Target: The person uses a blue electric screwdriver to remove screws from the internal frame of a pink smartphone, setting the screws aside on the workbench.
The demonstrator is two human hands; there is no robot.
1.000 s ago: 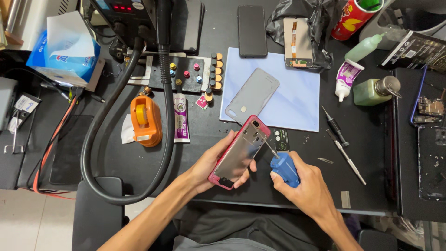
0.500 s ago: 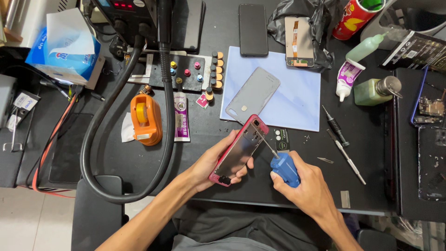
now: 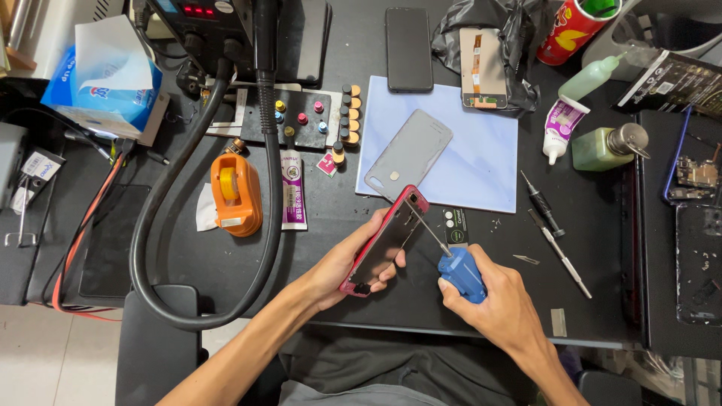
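Phone frame [image 3: 385, 242] with red edge is held in the left hand [image 3: 342, 265], tilted above the desk [image 3: 226, 263], its long axis running up to the right. Right hand [image 3: 492, 297] grips a blue-handled screwdriver [image 3: 460, 272] just right of the frame; its thin shaft slants up-left onto the frame's upper part.

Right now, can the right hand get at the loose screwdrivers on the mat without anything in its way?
Probably yes. The right hand grips a blue-handled screwdriver, so it is not free, but the two loose screwdrivers lie just to its right with only bare black mat between.
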